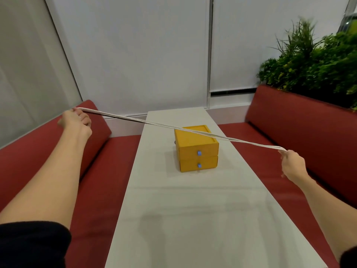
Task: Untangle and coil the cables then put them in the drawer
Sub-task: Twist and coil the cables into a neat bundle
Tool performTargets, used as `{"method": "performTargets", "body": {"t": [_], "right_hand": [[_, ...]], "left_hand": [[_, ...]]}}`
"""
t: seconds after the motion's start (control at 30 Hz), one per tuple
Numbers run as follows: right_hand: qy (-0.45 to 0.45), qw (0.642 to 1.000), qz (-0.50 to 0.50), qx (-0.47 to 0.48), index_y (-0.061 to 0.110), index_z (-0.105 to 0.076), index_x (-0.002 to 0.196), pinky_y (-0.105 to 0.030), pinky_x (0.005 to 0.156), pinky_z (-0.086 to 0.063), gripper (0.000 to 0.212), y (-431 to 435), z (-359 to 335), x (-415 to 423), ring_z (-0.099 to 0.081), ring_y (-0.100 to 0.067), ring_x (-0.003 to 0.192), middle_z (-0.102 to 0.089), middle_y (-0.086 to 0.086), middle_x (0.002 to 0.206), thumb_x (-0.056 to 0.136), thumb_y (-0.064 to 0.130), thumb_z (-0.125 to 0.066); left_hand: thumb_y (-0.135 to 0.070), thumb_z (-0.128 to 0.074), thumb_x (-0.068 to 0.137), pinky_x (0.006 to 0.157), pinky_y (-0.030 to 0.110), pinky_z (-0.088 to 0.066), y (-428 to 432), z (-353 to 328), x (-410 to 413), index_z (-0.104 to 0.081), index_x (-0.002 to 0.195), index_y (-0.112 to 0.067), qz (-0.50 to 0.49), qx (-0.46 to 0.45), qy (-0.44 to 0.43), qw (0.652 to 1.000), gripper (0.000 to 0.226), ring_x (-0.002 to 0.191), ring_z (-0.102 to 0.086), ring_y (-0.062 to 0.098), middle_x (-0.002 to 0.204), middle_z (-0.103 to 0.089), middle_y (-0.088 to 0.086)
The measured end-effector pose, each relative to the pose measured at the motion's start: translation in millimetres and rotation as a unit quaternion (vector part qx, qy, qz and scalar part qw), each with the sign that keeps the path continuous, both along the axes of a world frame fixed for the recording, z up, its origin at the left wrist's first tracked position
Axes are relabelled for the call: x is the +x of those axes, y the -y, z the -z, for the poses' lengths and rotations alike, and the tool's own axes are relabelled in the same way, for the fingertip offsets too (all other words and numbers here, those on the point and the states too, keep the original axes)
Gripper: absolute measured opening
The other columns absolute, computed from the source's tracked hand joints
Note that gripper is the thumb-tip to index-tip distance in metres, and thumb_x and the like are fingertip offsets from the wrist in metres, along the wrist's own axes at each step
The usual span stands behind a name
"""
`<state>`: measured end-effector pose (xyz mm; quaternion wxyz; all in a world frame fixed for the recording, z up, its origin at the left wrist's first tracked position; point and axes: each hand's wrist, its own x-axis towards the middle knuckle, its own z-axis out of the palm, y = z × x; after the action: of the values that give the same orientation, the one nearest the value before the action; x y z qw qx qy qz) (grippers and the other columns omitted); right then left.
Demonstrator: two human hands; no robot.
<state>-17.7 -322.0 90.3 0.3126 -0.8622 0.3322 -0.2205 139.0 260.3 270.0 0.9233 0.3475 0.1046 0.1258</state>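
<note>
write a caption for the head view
Left hand and right hand stretch a looped white cable taut over a yellow two-drawer box on a white table

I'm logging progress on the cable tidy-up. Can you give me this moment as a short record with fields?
left hand: raised, grips one end of the folded cable
right hand: lower, pinches the other end; blurred
cable: white, several strands pulled taut between the hands, above the drawer box
drawer box: yellow, on the white table
upper drawer: closed
lower drawer: closed
progress: cable not yet coiled or stored
surroundings: red benches on both sides, plants at right
</note>
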Motion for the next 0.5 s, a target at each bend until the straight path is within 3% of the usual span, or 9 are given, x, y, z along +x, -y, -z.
{"method": "performTargets", "body": {"t": [0.1,0.17,0.27,0.33,0.43,0.5], "right_hand": [[0.041,0.997,0.047,0.039,0.000,-0.060,0.115,-0.029,0.042,-0.042,0.033,-6.4,3.3,-4.0,-0.053,-0.027,0.044,-0.056,-0.020,0.083,0.101,0.012,-0.032],[0.076,0.985,0.098,0.119,0.002,-0.059,0.121,-0.032,0.044,-0.043,0.034,-11.9,1.6,-4.8,-0.051,-0.027,0.048,-0.055,-0.019,0.085,0.102,0.015,-0.034],[0.125,0.947,0.164,0.246,-0.004,-0.058,0.114,-0.033,0.045,-0.039,0.038,-17.8,-2.3,-5.3,-0.048,-0.025,0.048,-0.053,-0.016,0.072,0.102,0.026,-0.039],[0.138,0.925,0.181,0.303,-0.005,-0.057,0.113,-0.032,0.043,-0.037,0.036,-19.2,-0.4,-6.1,-0.047,-0.024,0.048,-0.055,-0.014,0.076,0.101,0.026,-0.044],[0.144,0.897,0.190,0.373,0.003,-0.060,0.111,-0.019,0.031,-0.033,0.024,-18.7,14.8,-7.5,-0.044,-0.021,0.049,-0.055,-0.009,0.097,0.099,0.022,-0.051],[0.133,0.890,0.188,0.394,0.002,-0.058,0.094,-0.012,0.027,-0.029,0.020,-20.0,27.5,-10.6,-0.042,-0.021,0.047,-0.054,-0.009,0.086,0.097,0.021,-0.055]], "left_hand": [[-0.012,-0.026,0.097,0.031,0.015,-0.013,14.9,5.0,-6.1,-0.042,0.061,-0.021,0.008,-0.015,-0.003,1.000,0.040,0.027,-0.021,0.004,0.035,-0.030,-0.011],[-0.011,-0.028,0.097,0.031,0.015,-0.013,23.5,8.6,-8.6,-0.043,0.060,-0.019,0.005,-0.023,-0.007,1.000,0.040,0.027,-0.021,0.005,0.035,-0.031,-0.011],[-0.012,-0.030,0.097,0.031,0.016,-0.013,29.6,13.5,-9.2,-0.044,0.060,-0.018,0.010,-0.038,-0.008,0.999,0.040,0.027,-0.022,0.005,0.035,-0.032,-0.010],[-0.013,-0.029,0.097,0.031,0.015,-0.014,33.1,15.8,-10.2,-0.044,0.061,-0.018,0.020,-0.045,-0.004,0.999,0.040,0.027,-0.023,0.005,0.035,-0.032,-0.010],[-0.014,-0.029,0.098,0.031,0.015,-0.014,37.1,17.6,-12.1,-0.045,0.061,-0.018,0.025,-0.063,0.010,0.998,0.041,0.027,-0.023,0.005,0.035,-0.031,-0.010],[-0.013,-0.028,0.098,0.031,0.015,-0.015,37.7,17.4,-11.6,-0.046,0.062,-0.016,0.021,-0.086,0.024,0.996,0.041,0.027,-0.023,0.005,0.036,-0.031,-0.009]]}}
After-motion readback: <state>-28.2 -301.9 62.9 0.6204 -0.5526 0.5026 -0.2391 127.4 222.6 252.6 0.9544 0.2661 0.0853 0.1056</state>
